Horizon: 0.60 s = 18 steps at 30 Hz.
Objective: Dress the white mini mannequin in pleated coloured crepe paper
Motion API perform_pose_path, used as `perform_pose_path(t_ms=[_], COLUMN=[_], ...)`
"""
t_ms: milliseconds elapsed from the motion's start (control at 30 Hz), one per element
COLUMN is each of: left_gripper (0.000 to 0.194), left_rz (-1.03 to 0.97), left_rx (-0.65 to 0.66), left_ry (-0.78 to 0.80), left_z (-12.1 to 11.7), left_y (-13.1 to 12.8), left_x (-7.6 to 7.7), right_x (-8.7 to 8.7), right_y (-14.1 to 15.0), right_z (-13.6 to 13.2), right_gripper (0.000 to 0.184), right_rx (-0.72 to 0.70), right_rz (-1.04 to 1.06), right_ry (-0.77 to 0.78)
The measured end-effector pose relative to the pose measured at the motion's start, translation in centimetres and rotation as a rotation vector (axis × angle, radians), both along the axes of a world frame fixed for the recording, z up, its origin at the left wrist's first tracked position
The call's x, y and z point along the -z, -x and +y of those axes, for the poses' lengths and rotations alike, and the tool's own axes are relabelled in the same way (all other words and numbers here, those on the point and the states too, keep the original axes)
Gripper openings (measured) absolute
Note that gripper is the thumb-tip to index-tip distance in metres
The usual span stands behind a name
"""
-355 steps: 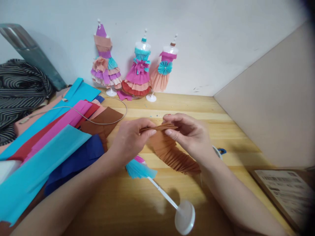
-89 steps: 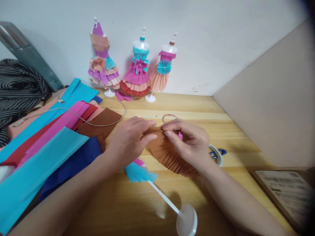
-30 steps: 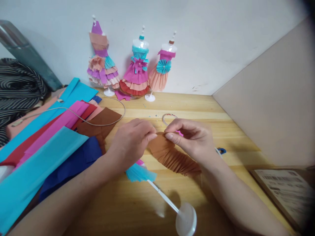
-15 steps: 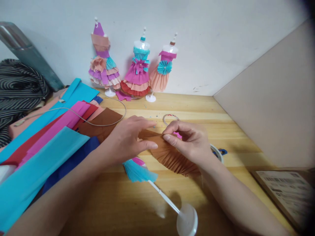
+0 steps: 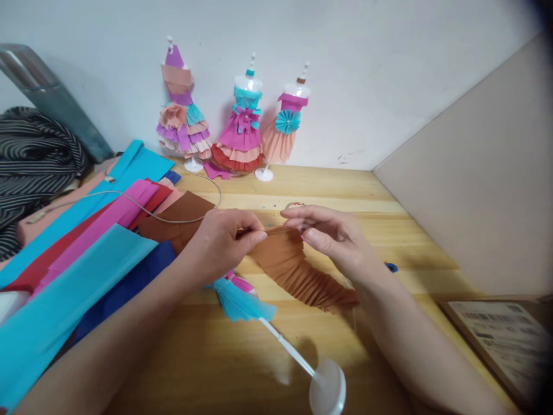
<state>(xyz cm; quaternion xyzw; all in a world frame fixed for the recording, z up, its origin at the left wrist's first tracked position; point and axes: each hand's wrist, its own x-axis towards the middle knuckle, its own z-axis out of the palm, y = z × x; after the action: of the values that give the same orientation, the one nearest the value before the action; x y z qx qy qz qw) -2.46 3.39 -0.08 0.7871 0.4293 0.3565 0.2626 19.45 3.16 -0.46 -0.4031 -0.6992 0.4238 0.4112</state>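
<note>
A strip of brown crepe paper (image 5: pixel 298 271), gathered into fine pleats, hangs between my hands above the table. My left hand (image 5: pixel 228 236) pinches its top edge between thumb and forefinger. Close by on the right, my right hand (image 5: pixel 332 230) has its thumb and fingers apart beside the strip's upper edge. Under the strip a small white dress stand (image 5: pixel 298 351) lies on its side, wearing a blue paper skirt (image 5: pixel 242 300) with a bit of pink. Part of the skirt's top is hidden by my left hand.
Three mini mannequins in paper dresses (image 5: pixel 242 132) stand along the wall. Coloured crepe sheets (image 5: pixel 95 288) pile up at left, with a thin cord (image 5: pixel 181 221) across them. A bottle (image 5: pixel 56 92) and striped cloth (image 5: pixel 38 155) lie behind. A cardboard box (image 5: pixel 488 340) sits at right.
My left hand has closed on the brown strip's top edge. My right hand has opened its pinch and shifted slightly right and up.
</note>
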Motion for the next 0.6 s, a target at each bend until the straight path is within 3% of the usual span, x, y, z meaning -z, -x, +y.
perform_pose_path(t_ms=[200,467,600], left_gripper=[0.015,0.014,0.011], left_rz=[-0.008,0.08,0.08], left_rx=[-0.01,-0.054,-0.058], left_ry=[-0.02,-0.354,-0.399], left_z=[0.0,0.0,0.1], left_y=[-0.1,-0.1,-0.5], left_x=[0.1,0.3,0.7], right_x=[1.3,1.2,1.2], right_y=[0.4,1.4,1.4], right_z=[0.1,0.1,0.0], right_gripper=[0.033,0.024,0.023], right_rx=[-0.018,-0.025,-0.045], right_rz=[-0.041,0.153,0.228], right_ry=[0.061,0.159,0.17])
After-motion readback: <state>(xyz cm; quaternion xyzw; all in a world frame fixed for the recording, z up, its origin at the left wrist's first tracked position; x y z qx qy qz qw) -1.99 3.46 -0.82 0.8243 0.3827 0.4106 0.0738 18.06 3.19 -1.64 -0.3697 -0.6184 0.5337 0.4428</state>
